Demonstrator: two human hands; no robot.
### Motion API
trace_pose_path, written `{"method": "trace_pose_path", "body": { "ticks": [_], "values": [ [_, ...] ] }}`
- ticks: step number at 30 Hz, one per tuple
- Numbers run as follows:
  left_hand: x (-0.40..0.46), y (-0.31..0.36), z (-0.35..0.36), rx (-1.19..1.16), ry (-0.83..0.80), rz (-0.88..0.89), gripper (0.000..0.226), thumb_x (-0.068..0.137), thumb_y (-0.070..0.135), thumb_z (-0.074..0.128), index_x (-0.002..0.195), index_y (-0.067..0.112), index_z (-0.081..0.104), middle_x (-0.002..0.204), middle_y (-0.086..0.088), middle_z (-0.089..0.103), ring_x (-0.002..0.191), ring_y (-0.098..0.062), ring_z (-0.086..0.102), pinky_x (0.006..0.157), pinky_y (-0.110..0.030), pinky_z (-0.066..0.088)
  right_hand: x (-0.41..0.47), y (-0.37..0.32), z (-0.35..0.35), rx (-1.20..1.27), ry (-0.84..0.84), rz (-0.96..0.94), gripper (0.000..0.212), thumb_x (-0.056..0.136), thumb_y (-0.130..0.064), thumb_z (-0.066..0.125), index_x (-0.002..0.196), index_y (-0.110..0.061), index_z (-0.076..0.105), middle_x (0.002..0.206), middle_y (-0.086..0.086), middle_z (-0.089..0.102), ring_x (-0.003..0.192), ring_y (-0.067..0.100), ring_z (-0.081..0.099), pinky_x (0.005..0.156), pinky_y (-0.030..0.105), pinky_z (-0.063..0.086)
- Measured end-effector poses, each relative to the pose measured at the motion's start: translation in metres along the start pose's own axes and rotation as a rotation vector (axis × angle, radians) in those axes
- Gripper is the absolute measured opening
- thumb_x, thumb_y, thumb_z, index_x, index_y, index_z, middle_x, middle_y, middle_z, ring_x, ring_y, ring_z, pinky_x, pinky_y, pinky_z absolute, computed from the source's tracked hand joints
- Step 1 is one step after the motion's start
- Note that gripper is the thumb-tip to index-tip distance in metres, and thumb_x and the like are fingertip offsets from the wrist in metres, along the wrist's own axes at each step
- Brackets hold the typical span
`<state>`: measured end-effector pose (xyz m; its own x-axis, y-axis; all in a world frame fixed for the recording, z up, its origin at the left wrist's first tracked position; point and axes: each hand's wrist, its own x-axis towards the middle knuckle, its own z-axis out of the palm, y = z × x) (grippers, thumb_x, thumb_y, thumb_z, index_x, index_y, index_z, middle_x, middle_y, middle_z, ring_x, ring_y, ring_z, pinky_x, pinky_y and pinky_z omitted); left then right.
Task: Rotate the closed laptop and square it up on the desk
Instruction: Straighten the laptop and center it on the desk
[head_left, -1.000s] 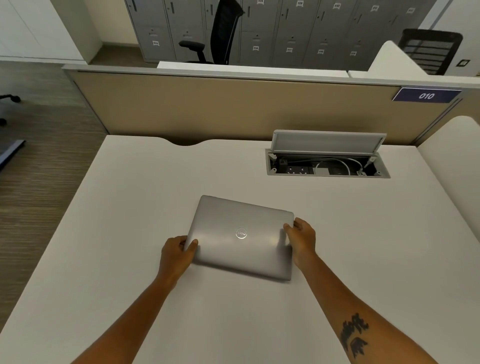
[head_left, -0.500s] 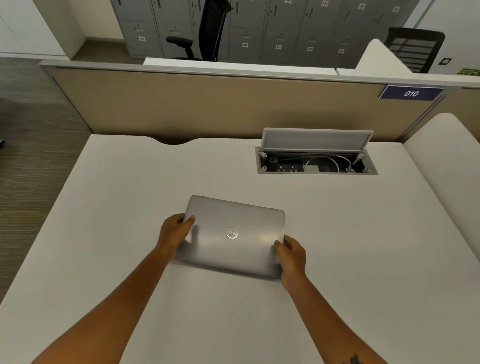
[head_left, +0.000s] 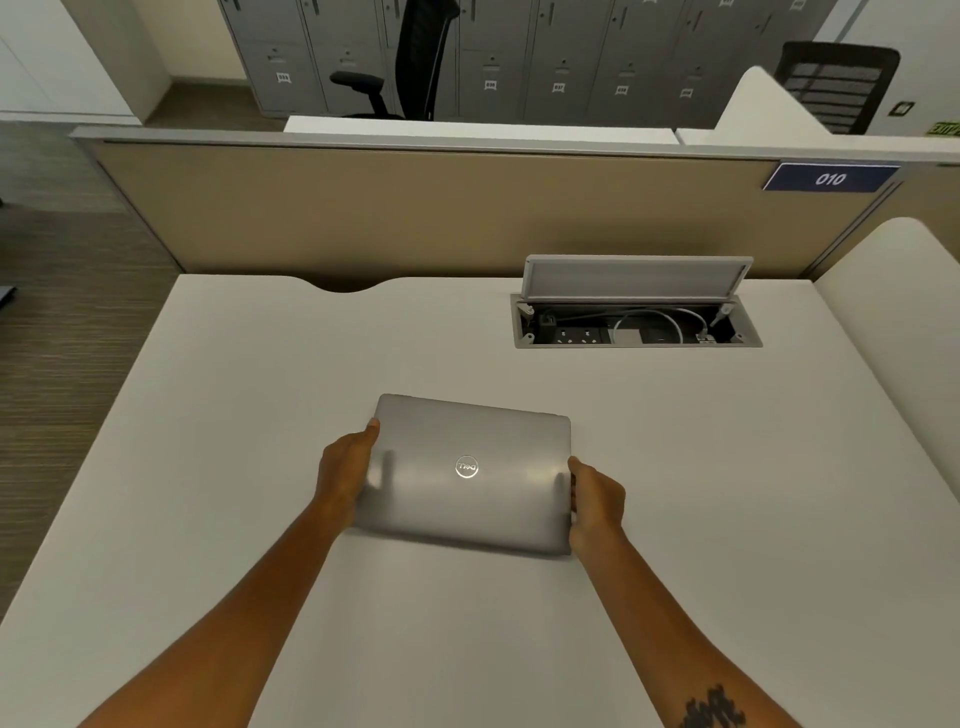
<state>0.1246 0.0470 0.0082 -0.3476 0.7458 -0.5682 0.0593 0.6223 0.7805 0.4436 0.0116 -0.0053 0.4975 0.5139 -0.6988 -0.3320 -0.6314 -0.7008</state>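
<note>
Closed silver laptop (head_left: 470, 473), round logo mid-lid reading upside down, lies centre frame on white desk (head_left: 701, 467), slightly skewed. Left hand (head_left: 345, 470) grips its left edge, right hand (head_left: 597, 501) grips right edge.

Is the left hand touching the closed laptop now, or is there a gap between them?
Touching. In the head view the left hand wraps the left edge of the laptop, thumb on the lid, no desk showing between them.
</note>
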Motion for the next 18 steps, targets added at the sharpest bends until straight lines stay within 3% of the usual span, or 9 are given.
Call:
{"method": "trace_pose_path", "body": {
  "ticks": [4,6,12,18],
  "values": [
    [0.007,0.000,0.001,-0.062,-0.028,-0.040,0.079,0.070,0.085,0.059,0.102,0.016,0.079,0.113,-0.010,0.079,0.113,-0.039,0.070,0.106,-0.055,0.054,0.009,-0.012,0.001,0.028,-0.009,0.007,0.024,0.079,-0.030,0.077,0.084,-0.008,0.072,0.092,0.013,0.073,0.081,0.027,0.064,0.070,0.037,0.050],
    [0.007,0.002,0.006,-0.088,-0.033,-0.042,0.085,0.066,0.086,0.060,0.105,0.013,0.079,0.114,-0.013,0.079,0.115,-0.041,0.070,0.106,-0.057,0.054,0.011,-0.021,0.001,0.031,-0.008,0.002,0.022,0.082,-0.028,0.076,0.085,-0.007,0.071,0.092,0.013,0.073,0.080,0.027,0.065,0.069,0.036,0.050],
    [0.001,0.018,0.026,-0.096,-0.068,-0.026,0.060,0.095,0.066,0.058,0.114,0.011,0.077,0.120,-0.013,0.077,0.119,-0.039,0.068,0.107,-0.051,0.052,0.030,-0.051,0.002,0.037,-0.003,-0.015,0.023,0.085,-0.020,0.074,0.098,-0.001,0.075,0.100,0.014,0.075,0.079,0.026,0.065,0.067,0.032,0.052],
    [0.002,0.028,0.044,-0.109,-0.119,-0.035,0.059,0.097,0.064,0.056,0.119,0.013,0.077,0.119,-0.011,0.078,0.115,-0.036,0.072,0.102,-0.046,0.055,0.048,-0.079,0.002,0.006,-0.006,-0.030,0.037,0.080,-0.021,0.072,0.109,0.002,0.075,0.108,0.015,0.076,0.081,0.028,0.064,0.060,0.029,0.048]
  ]
}}
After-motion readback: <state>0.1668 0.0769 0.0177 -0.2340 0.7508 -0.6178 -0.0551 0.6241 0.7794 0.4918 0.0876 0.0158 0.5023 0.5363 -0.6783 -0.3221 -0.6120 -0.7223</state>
